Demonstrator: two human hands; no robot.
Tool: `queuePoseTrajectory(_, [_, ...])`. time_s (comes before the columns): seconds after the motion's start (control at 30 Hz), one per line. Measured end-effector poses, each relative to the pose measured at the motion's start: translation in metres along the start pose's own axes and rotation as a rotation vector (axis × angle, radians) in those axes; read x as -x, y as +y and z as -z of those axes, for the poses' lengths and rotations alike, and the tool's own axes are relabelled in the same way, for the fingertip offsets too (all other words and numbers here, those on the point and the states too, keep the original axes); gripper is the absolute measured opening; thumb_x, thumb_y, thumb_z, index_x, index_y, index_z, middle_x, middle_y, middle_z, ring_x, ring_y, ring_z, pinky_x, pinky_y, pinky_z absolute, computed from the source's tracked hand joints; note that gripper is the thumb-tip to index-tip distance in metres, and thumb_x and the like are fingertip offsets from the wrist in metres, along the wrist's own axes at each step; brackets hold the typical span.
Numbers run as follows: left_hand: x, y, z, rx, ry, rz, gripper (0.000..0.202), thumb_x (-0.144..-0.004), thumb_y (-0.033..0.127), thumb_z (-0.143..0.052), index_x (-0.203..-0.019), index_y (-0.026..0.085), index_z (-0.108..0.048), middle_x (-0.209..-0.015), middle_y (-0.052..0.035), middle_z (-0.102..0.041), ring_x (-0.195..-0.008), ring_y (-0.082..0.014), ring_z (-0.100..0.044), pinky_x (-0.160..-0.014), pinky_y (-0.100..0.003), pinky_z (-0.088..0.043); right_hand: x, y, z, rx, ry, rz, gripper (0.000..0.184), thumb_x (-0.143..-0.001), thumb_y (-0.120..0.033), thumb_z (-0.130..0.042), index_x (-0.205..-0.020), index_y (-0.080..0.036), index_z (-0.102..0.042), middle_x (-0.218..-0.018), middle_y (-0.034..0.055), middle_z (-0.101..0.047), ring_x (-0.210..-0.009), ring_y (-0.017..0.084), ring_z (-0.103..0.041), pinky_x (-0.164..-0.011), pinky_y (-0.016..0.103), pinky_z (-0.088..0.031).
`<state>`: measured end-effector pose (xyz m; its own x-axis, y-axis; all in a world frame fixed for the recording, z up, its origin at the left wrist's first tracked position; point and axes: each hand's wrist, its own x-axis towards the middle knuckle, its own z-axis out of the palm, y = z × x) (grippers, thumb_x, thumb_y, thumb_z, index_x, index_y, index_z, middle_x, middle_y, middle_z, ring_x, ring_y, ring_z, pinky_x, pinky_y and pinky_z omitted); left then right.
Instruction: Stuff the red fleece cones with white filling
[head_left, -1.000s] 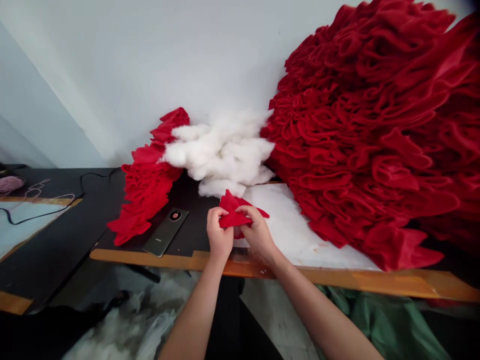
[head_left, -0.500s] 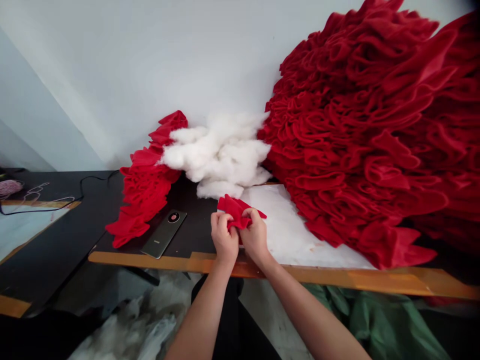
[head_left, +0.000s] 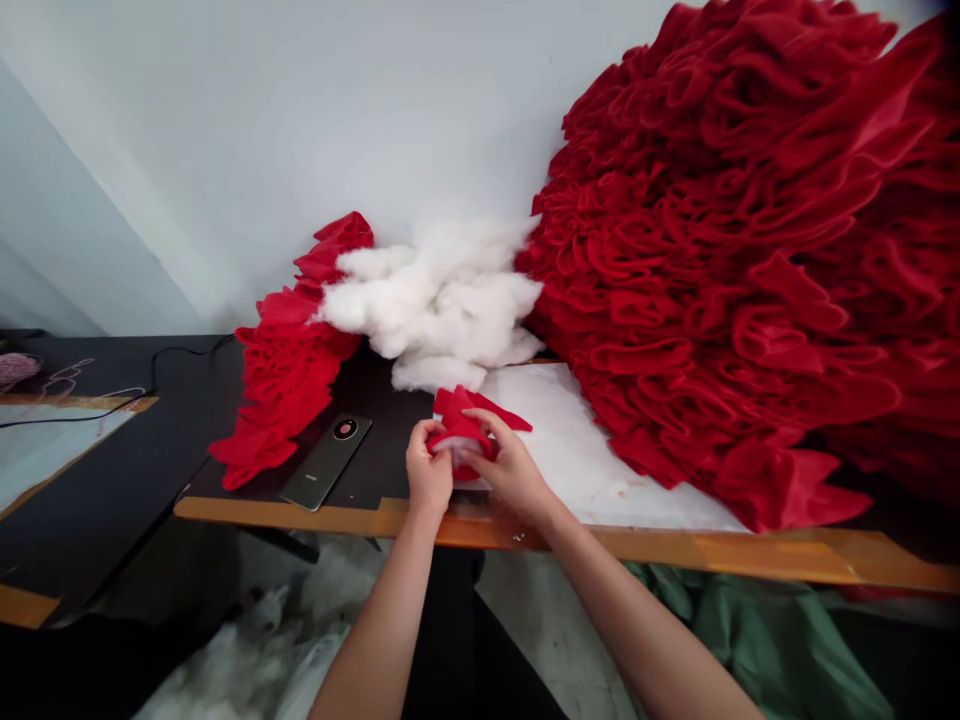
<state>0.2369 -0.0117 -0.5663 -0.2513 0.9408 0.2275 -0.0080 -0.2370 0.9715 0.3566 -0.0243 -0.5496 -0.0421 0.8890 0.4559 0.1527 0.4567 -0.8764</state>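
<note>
Near the table's front edge, both hands are at a red fabric piece (head_left: 459, 408) whose opening faces me. White stuffing shows inside that opening. My left hand (head_left: 429, 474) pinches the left rim of the fabric between thumb and fingers. On the other side, my right hand (head_left: 511, 466) grips the right rim, with fingers over the top and the thumb by the opening. Just behind the hands lies a heap of white fluffy stuffing (head_left: 442, 305).
A tall pile of red fabric pieces (head_left: 720, 270) fills the right side, partly over a white sheet (head_left: 577, 460). A smaller red stack (head_left: 289, 365) and a phone (head_left: 328, 462) lie left. Tape covers the table edge (head_left: 645, 548); a black cable (head_left: 156, 370) and yarn (head_left: 19, 370) are farther left.
The hands have moved apart slightly, the left one leftward. The fabric's opening has spread toward me, and white stuffing now shows in it.
</note>
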Motion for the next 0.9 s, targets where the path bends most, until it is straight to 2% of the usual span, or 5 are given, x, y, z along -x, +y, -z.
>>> queuePoseTrajectory(0.23, [0.008, 0.013, 0.003, 0.387, -0.173, 0.126, 0.040, -0.068, 0.023, -0.066, -0.105, 0.021, -0.051, -0.103, -0.0030, -0.057, -0.091, -0.0152, -0.056, -0.079, -0.026, -0.045, -0.003, 0.015, -0.007, -0.041, 0.213, -0.008, 0.020, -0.071, -0.019, -0.050, -0.089, -0.019, -0.057, -0.089, 0.0042, -0.064, -0.079, 0.020, -0.060, -0.071, 0.031, -0.049])
queuePoseTrajectory(0.47, [-0.002, 0.006, 0.006, -0.132, 0.101, -0.216, 0.025, -0.062, 0.005, -0.053, -0.083, 0.020, -0.057, -0.083, -0.0019, -0.058, -0.081, -0.0178, -0.055, -0.077, -0.029, -0.043, 0.003, 0.004, -0.008, -0.084, -0.004, 0.045, 0.040, -0.076, -0.023, -0.063, -0.114, -0.021, -0.051, -0.117, 0.0068, -0.057, -0.108, 0.022, -0.055, -0.092, 0.034, -0.045])
queuePoseTrajectory(0.63, [0.002, 0.013, 0.008, -0.202, 0.069, -0.338, 0.024, -0.066, 0.003, -0.054, -0.083, 0.020, -0.061, -0.082, -0.0034, -0.058, -0.081, -0.0189, -0.055, -0.076, -0.029, -0.043, -0.003, 0.010, -0.011, -0.030, 0.065, 0.009, 0.037, -0.074, -0.023, -0.062, -0.111, -0.020, -0.056, -0.115, 0.0083, -0.061, -0.110, 0.025, -0.055, -0.100, 0.041, -0.040])
queuePoseTrajectory(0.77, [0.012, 0.022, 0.013, 0.137, -0.050, -0.162, 0.024, -0.072, 0.023, -0.070, -0.095, 0.021, -0.063, -0.094, -0.0045, -0.060, -0.088, -0.0185, -0.057, -0.081, -0.027, -0.044, -0.003, 0.012, -0.011, -0.090, 0.174, 0.009, 0.025, -0.073, -0.019, -0.054, -0.097, -0.020, -0.059, -0.100, 0.0056, -0.064, -0.094, 0.022, -0.060, -0.088, 0.038, -0.048])
queuePoseTrajectory(0.9, [0.011, 0.034, 0.015, 0.793, -0.055, 0.364, 0.043, -0.075, 0.053, -0.064, -0.099, 0.017, -0.061, -0.092, -0.0064, -0.063, -0.083, -0.0188, -0.061, -0.076, -0.029, -0.048, 0.001, 0.007, -0.013, -0.252, 0.068, -0.050, 0.023, -0.077, -0.023, -0.057, -0.100, -0.021, -0.058, -0.098, 0.0042, -0.064, -0.079, 0.018, -0.061, -0.068, 0.029, -0.051])
